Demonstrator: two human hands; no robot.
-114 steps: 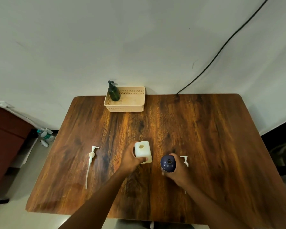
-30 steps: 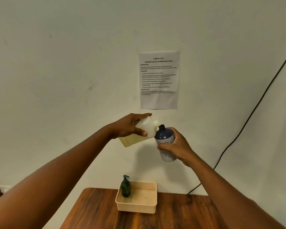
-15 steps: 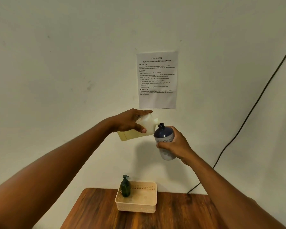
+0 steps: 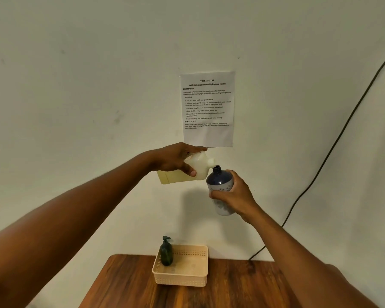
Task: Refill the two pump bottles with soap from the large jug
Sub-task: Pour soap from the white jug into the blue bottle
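Tipping on its side, the large translucent white plastic jug (image 4: pixel 188 171) of yellowish soap lies with its long axis nearly level, spout (image 4: pixel 211 161) pointing toward the person's right, just above and beside the open neck (image 4: pixel 217 168) of the dark blue round-shouldered pump bottle (image 4: pixel 220 185). That bottle stands nearly upright, leaning slightly toward the jug. Whether spout and neck touch cannot be told, and no stream shows. The left hand (image 4: pixel 176 160) is wrapped over the jug's upper shoulder, thumb in front; the right hand (image 4: pixel 232 195) is closed round the blue bottle's waist. Both are held high in front of the wall, above the wooden table (image 4: pixel 242 285). Pouring likely needs the spout brought over the neck. A dark green pump bottle (image 4: pixel 166 252) stands in the beige basket (image 4: pixel 180 278) at the table's far edge.
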